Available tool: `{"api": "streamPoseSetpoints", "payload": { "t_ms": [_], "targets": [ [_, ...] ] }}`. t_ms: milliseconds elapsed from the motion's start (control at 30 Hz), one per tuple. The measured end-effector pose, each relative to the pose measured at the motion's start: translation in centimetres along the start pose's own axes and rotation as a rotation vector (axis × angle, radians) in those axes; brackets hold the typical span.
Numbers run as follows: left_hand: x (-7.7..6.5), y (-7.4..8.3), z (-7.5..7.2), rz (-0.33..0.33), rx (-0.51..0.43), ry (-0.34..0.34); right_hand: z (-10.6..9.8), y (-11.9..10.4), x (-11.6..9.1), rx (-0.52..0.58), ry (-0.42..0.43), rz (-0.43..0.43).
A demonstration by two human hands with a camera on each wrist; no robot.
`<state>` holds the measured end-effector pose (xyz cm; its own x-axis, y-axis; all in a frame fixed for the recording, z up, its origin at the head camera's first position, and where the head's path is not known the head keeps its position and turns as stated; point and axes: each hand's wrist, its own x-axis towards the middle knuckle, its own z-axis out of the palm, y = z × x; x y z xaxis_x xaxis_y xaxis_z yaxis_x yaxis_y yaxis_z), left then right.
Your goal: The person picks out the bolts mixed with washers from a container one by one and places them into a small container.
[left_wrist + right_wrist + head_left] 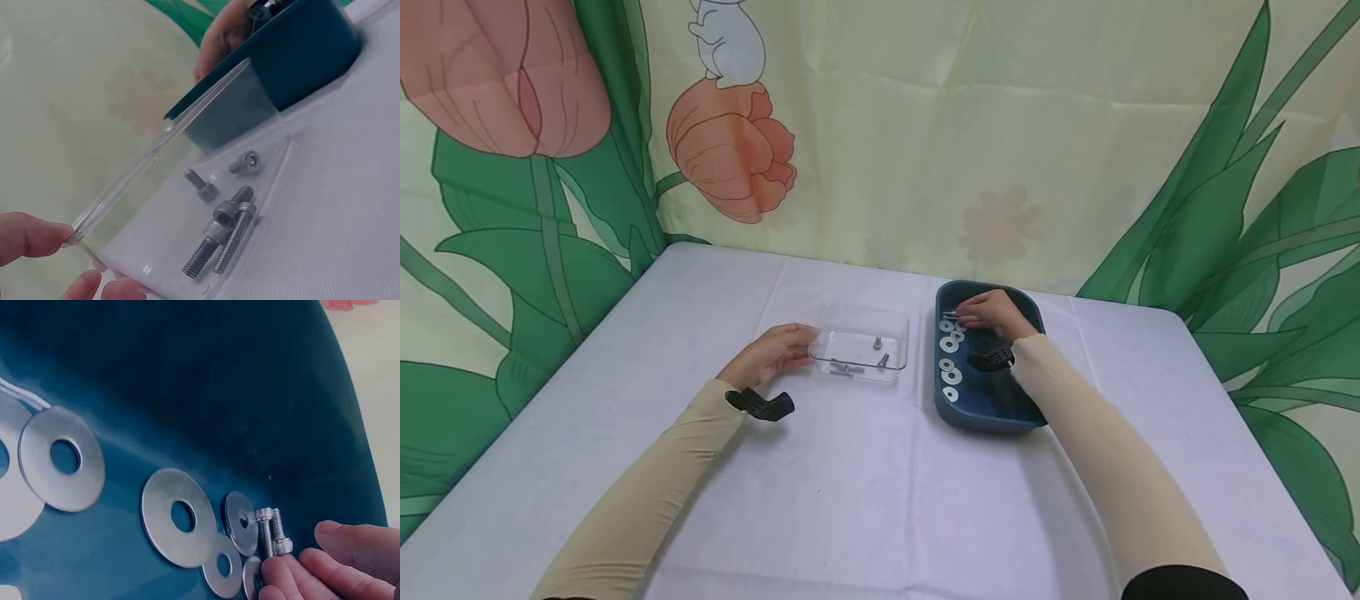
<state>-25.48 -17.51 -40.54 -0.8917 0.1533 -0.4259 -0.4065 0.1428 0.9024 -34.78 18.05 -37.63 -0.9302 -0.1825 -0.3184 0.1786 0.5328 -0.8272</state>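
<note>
My left hand (772, 352) grips the left side of a clear plastic box (859, 365), thumb on its rim and fingers along the outer wall. Inside the box lie several silver socket-head bolts (201, 255), long and short. On the right, my right hand (994, 312) reaches into a dark blue tray (996, 423). Its fingertips (279, 575) touch two small socket-head bolts (265, 532) beside the tray's wall, with the thumb held apart from them. Flat silver washers (152, 519) lie in the tray close by the bolts.
A white cloth covers the table (820, 492). Behind it hangs a pale curtain (880, 150) printed with flowers and leaves. More washers (951, 377) lie along the tray's left side. A gap of tablecloth separates the box and the tray.
</note>
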Motion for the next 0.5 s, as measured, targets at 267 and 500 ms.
{"api": "streamPoseSetpoints", "payload": {
  "t_ms": [267,500],
  "targets": [
    [0.17,-0.04,0.03,0.011,-0.015,-0.007,0.33,-0.14,0.08,-0.010,0.000,0.008],
    [-0.11,0.13,0.07,0.009,-0.025,0.005,-0.10,-0.07,-0.12,-0.065,0.030,-0.048]
  ]
}}
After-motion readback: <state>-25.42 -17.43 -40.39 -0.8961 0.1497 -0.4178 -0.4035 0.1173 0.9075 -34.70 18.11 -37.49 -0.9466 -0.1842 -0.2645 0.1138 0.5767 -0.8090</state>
